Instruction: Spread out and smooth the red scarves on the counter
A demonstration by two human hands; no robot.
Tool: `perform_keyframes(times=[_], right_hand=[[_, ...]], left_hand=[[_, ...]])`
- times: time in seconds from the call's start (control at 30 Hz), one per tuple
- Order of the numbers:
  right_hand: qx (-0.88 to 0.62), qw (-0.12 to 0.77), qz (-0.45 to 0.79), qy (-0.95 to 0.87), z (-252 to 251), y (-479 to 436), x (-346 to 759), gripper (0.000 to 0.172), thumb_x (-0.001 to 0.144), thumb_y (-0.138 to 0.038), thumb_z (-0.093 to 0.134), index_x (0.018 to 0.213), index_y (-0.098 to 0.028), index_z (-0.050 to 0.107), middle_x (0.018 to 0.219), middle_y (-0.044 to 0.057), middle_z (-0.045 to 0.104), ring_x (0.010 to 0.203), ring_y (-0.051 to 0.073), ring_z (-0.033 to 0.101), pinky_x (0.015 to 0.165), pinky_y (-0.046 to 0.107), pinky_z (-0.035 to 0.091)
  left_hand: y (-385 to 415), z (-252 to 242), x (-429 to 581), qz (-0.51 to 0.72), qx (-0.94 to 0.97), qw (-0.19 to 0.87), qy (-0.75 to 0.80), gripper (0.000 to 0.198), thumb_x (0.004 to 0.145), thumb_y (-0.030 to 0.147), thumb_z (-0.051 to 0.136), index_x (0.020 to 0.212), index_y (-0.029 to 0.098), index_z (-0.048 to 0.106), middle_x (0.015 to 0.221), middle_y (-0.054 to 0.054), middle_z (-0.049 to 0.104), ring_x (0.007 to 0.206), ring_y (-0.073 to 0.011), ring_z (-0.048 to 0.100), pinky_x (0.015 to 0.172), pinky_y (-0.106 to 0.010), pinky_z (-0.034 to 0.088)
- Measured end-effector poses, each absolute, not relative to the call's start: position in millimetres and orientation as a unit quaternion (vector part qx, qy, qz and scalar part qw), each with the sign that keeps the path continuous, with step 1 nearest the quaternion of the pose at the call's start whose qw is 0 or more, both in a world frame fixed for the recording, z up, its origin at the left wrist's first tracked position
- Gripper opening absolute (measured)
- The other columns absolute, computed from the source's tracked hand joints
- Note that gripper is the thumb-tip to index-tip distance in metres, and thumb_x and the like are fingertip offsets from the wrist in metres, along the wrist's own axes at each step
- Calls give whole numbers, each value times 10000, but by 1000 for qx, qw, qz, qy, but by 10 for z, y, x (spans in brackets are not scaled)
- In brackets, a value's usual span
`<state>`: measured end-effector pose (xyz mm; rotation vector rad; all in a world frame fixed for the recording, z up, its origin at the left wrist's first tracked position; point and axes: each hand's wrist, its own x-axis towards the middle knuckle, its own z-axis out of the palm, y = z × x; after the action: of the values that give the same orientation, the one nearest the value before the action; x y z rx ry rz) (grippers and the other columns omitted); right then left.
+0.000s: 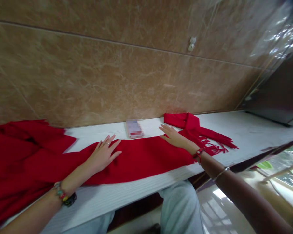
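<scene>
A long red scarf [141,159] stretches along the white table, its middle part lying flat in front of me. My left hand [102,156] rests on the scarf with its fingers spread, a ring on one of them. Toward the scarf's far edge, my right hand [174,136] lies with fingers stretched out over the cloth. On the right the scarf folds over itself, and its fringed end [216,143] trails across the table. At the left, more red cloth [21,156] sits bunched up; whether it is the same piece I cannot tell.
A phone [134,129] with a blurred screen lies behind the scarf, near the brown tiled wall [107,71]. At the table's far right stands a large dark object [278,91]. The table's front edge [141,201] runs above my knees. A small white hook [191,44] is on the wall.
</scene>
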<state>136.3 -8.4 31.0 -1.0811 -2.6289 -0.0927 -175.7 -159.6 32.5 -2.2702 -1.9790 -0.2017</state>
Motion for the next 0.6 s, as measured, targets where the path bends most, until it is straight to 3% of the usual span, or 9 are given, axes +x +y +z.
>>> perform_keyframes(times=[0.17,0.3,0.4,0.6], right_hand=[[-198,188,29,-962,449,-446,273,498,869,-395,382,1291,-130,376,1323,153,395,1242,231,326,1015,421,289],[-126,199,51,-970,272,-686,-165,518,867,-360,405,1322,-129,319,1380,146,308,1294,233,213,1036,441,246],[-87,161,87,-979,136,-729,-195,513,869,-344,405,1324,-124,318,1382,142,308,1291,217,223,1043,416,247],[-85,132,119,-980,83,-694,-161,500,876,-359,380,1313,-119,350,1355,130,361,1250,198,315,1037,365,280]], left_hand=[[-1654,236,-2445,-23,-646,2,-763,532,867,450,296,1317,169,334,1385,-151,299,1274,-304,242,968,-494,268],[-1767,164,-2671,-51,-661,2,-749,510,862,424,303,1257,121,413,1326,-147,400,1227,-239,351,990,-403,288],[-1865,272,-2687,-72,-682,-12,-728,524,857,425,299,1239,91,431,1291,-136,449,1201,-201,391,1015,-336,271],[-2350,658,-2988,-32,-668,-73,-740,708,708,494,530,1289,121,372,1381,-102,325,1246,-237,317,1026,-331,243]])
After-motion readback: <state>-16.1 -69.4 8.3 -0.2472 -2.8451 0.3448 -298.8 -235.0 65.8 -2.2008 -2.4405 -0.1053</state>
